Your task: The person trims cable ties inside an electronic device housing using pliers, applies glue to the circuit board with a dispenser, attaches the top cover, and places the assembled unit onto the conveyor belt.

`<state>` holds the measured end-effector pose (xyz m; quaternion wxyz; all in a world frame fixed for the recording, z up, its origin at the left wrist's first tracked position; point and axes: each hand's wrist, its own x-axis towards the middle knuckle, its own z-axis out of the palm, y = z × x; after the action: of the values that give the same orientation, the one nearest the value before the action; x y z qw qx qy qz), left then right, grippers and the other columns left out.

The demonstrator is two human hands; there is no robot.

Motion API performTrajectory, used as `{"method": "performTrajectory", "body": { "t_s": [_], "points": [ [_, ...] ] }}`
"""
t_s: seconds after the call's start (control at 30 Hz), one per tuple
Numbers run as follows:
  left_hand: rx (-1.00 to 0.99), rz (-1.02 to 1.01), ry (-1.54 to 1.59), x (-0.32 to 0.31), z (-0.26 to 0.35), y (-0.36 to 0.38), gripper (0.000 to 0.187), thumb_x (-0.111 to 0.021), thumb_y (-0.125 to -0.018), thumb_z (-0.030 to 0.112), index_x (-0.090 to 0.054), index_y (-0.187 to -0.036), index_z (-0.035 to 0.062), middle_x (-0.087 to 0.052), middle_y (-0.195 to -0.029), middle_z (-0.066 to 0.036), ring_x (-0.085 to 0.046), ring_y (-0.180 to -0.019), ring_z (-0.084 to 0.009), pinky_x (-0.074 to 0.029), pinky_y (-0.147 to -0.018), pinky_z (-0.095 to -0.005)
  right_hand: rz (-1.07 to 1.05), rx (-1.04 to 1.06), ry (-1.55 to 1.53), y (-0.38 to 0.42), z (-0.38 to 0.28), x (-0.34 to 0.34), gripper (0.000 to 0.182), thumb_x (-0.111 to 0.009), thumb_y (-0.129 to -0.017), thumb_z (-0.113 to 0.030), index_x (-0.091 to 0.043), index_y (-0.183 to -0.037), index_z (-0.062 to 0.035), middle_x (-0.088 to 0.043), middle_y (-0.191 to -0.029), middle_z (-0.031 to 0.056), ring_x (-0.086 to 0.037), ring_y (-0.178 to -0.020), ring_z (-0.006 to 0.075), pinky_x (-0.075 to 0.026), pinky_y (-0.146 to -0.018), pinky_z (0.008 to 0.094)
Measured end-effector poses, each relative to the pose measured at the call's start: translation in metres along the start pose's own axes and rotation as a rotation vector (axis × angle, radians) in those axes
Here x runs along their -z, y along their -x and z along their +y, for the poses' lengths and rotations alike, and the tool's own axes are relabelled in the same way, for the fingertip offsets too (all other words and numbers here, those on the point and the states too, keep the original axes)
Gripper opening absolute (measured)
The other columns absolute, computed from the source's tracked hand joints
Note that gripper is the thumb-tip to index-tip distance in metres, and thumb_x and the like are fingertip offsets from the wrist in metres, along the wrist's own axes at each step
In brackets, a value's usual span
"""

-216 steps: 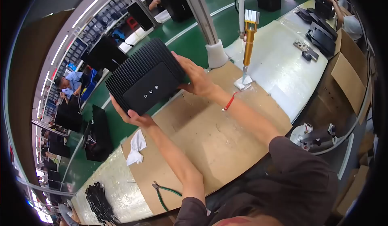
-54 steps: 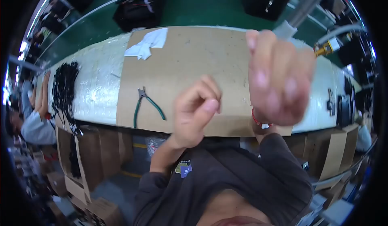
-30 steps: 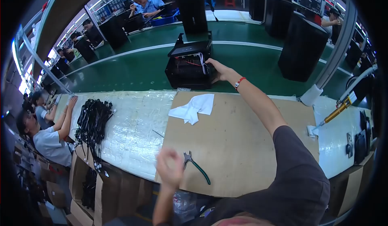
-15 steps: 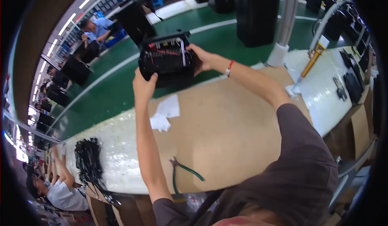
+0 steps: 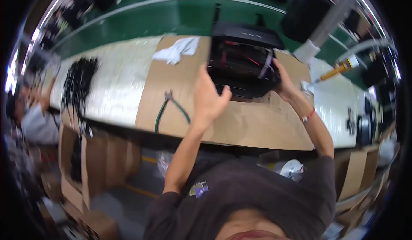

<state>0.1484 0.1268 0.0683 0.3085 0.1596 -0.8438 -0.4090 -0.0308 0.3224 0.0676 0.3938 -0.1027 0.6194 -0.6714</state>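
Note:
A black boxy device housing (image 5: 242, 77) with red wires (image 5: 246, 59) and a pale strip showing inside is between my two hands over the cardboard-covered bench. My left hand (image 5: 209, 96) grips its left side, thumb along the near edge and fingers partly hidden. On the right side, my right hand (image 5: 284, 83) is wrapped round the housing's edge, its fingers partly out of sight. Green-handled cutting pliers (image 5: 168, 107) lie on the cardboard left of my left hand. A crumpled white cloth or paper (image 5: 180, 50) rests behind them. Motion blurs the housing's details.
Black cables (image 5: 79, 83) are heaped on the bench's left end. A yellow tool (image 5: 337, 69) stands at the right, near a metal post (image 5: 328, 23). Cardboard boxes (image 5: 103, 158) stand below the bench. A co-worker (image 5: 36, 120) is at far left. A green conveyor (image 5: 141, 23) runs behind.
Both hands have brought the black housing from above the green conveyor back over the cardboard, closer to my body. My view has tilted down and shifted. The pliers lie still.

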Motion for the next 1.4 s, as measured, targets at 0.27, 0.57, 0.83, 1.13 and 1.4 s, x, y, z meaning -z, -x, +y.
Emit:
{"method": "performTrajectory", "body": {
  "t_s": [0.27,0.57,0.83,1.13,1.4],
  "points": [
    [-0.108,-0.156,-0.127,0.024,-0.050,0.054,0.081,-0.065,-0.073,0.014,-0.027,-0.143,-0.0028,-0.035,-0.141,-0.029,-0.032,-0.133,-0.0432,-0.026,-0.111,-0.0445,-0.091,0.115,0.077,0.030,0.050,0.019,0.062,-0.034,-0.098,-0.053,-0.044,-0.138,-0.0066,-0.053,-0.134,0.0061,-0.048,-0.124,0.0204,-0.032,-0.108,0.0459],
    [0.282,-0.146,-0.680,0.078,-0.076,0.073,0.077,-0.071,-0.077,0.029,-0.035,-0.135,-0.0088,-0.042,-0.136,-0.025,-0.040,-0.126,-0.0396,-0.031,-0.106,-0.0475,0.468,0.467,0.446,0.092,0.108,-0.047,0.054,-0.063,-0.089,-0.016,-0.042,-0.135,0.0039,-0.054,-0.128,0.0155,-0.055,-0.114,0.0247,-0.043,-0.098,0.0352],
    [0.211,0.178,-0.138,0.081,-0.130,0.077,0.070,-0.070,-0.074,-0.001,-0.037,-0.135,-0.0034,-0.051,-0.118,-0.014,-0.055,-0.102,-0.0195,-0.048,-0.085,-0.0307,0.795,0.841,0.835,0.097,0.066,-0.054,0.038,-0.072,-0.072,0.001,-0.063,-0.108,-0.0046,-0.056,-0.123,0.0144,-0.054,-0.113,0.0300,-0.043,-0.097,0.0400],
    [0.347,0.445,1.335,0.072,-0.102,0.119,0.063,-0.063,-0.081,-0.004,-0.034,-0.136,-0.0010,-0.042,-0.140,-0.014,-0.062,-0.089,-0.0142,-0.054,-0.078,-0.0237,0.862,1.168,1.461,0.076,0.050,-0.041,0.018,-0.078,-0.064,-0.009,-0.069,-0.078,-0.0149,-0.057,-0.124,0.0043,-0.042,-0.121,0.0279,-0.017,-0.112,0.0533],
    [0.430,-0.468,1.228,0.043,-0.027,0.108,0.053,-0.052,-0.093,0.016,-0.033,-0.140,-0.0002,-0.064,-0.104,-0.015,-0.063,-0.091,-0.0231,-0.049,-0.082,-0.0318,0.676,1.240,1.757,0.074,0.036,-0.039,0.007,-0.072,-0.071,-0.008,-0.066,-0.073,-0.0099,-0.064,-0.116,-0.0018,-0.046,-0.119,0.0240,-0.014,-0.114,0.0554]
  ]
}}
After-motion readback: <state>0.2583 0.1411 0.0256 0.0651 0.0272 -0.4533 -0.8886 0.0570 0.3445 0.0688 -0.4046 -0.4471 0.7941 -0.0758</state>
